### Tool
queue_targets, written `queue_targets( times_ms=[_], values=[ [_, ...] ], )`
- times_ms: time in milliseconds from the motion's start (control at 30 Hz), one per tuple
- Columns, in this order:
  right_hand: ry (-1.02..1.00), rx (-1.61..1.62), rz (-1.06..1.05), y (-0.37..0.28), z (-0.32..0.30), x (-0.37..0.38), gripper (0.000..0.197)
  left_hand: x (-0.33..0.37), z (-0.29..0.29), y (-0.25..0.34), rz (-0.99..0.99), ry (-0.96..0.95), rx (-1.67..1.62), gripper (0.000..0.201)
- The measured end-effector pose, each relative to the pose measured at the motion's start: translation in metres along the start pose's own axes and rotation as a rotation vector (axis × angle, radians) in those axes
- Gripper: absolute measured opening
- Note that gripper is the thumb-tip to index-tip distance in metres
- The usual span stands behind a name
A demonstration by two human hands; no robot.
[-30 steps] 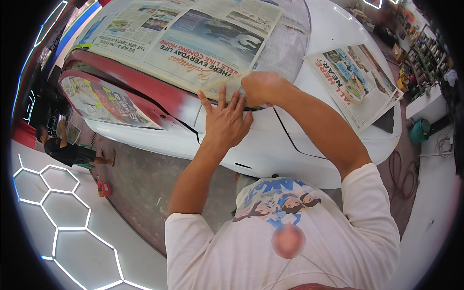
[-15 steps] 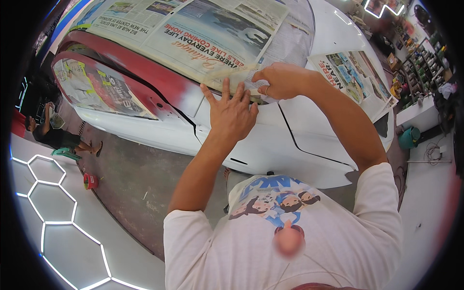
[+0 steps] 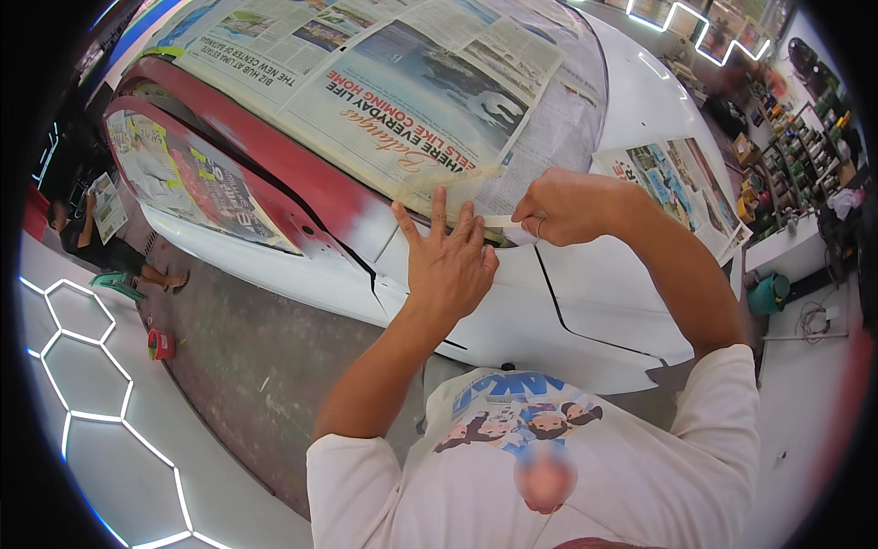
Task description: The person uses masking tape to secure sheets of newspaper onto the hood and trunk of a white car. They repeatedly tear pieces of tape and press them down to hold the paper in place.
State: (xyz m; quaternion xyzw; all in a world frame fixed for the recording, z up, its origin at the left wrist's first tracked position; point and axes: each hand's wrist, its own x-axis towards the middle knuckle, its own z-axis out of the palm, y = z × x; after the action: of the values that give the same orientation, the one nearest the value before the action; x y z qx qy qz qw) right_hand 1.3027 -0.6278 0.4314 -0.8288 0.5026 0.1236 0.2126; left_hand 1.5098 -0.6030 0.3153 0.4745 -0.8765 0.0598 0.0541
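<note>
A white and red car body [image 3: 439,316] stands in front of me, its glass covered with newspaper sheets [image 3: 412,101]. My left hand [image 3: 446,265] lies with fingers spread on the glass's lower edge, the fingertips over pale masking tape [image 3: 441,183] along the newspaper's border. Just to its right, my right hand [image 3: 574,207] is closed in a pinch on the end of a masking tape strip [image 3: 499,220]. This strip runs from the right fingers toward the left fingertips. Part of the tape is hidden beneath my left hand.
Another newspaper sheet [image 3: 677,188] covers part of the car at right. Newspaper also masks a side window [image 3: 201,188]. At far left another person [image 3: 87,229] holds a newspaper sheet near a green stool [image 3: 117,285] and red bucket [image 3: 161,344]. Shelves with containers [image 3: 805,156] stand at right.
My right hand has drawn slightly away to the right, and a tape strip now shows stretched between the hands. My left hand stays at the glass edge. The whole view has shifted a little.
</note>
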Motion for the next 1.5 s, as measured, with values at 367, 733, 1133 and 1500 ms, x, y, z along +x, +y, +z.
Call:
queue_targets(
  times_ms=[367, 733, 1133, 1500],
  values=[
    [-0.310, -0.011, 0.064, 0.013, -0.003, 0.026, 0.028, 0.001, 0.001, -0.003, 0.022, 0.063, -0.107, 0.051],
    [-0.299, -0.054, 0.078, 0.010, 0.002, 0.045, 0.021, 0.006, 0.003, -0.002, 0.037, 0.059, -0.143, 0.049],
    [-0.313, -0.086, 0.071, 0.029, 0.011, 0.070, 0.027, 0.017, 0.017, 0.010, 0.084, 0.176, -0.160, 0.041],
    [-0.389, -0.250, 0.285, -0.006, 0.005, 0.065, 0.024, 0.018, 0.022, 0.019, 0.140, 0.159, -0.197, 0.038]
  ],
)
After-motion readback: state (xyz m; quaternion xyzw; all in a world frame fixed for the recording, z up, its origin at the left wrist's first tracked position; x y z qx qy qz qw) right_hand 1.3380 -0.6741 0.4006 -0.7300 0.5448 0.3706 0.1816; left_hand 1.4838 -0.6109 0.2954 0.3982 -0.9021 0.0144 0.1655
